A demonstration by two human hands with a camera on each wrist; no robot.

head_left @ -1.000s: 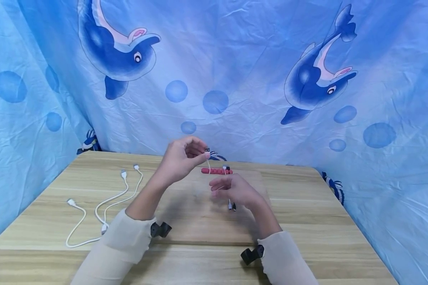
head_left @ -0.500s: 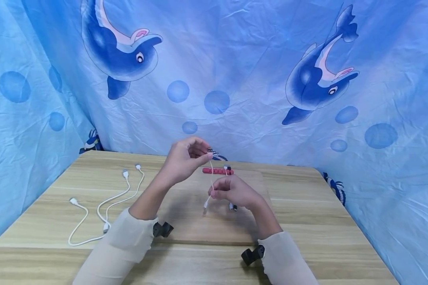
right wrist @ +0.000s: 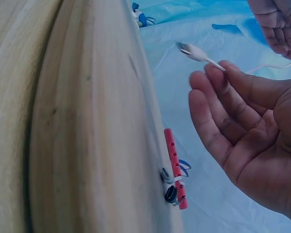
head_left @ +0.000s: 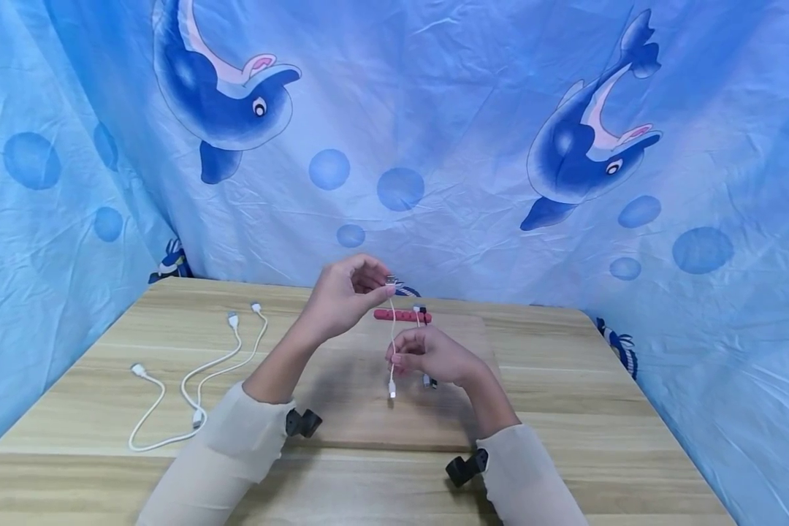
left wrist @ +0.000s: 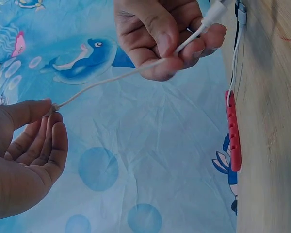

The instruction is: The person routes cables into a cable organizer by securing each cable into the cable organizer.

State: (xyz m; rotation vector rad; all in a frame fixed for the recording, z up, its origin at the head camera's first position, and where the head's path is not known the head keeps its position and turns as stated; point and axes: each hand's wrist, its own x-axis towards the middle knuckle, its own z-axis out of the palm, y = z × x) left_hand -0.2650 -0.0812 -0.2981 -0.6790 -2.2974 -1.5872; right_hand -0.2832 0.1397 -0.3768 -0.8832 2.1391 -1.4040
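A short white USB cable (head_left: 393, 321) is held up between my two hands. My left hand (head_left: 348, 298) pinches its upper USB plug between thumb and fingers. Lower down, the thumb and fingers of my right hand (head_left: 439, 356) pinch the cord, and the other plug (right wrist: 195, 52) sticks out past the fingertips. Behind the hands lies a red cable holder strip (left wrist: 234, 131) with notches. At its right end sit a white cable and a black cable (right wrist: 170, 194); their lower ends (head_left: 429, 381) show beside my right hand.
Several loose white cable ends lie on the left of the wooden table (head_left: 605, 424), including a curved white cable (head_left: 146, 418). A wooden board (head_left: 368, 427) lies beneath my hands. A blue dolphin-print curtain (head_left: 460, 241) closes off the back and sides.
My right hand, apart from the cable a second ago, now pinches its cord. The cable's lower plug has swung to hang straight down. My left hand has shifted slightly right.
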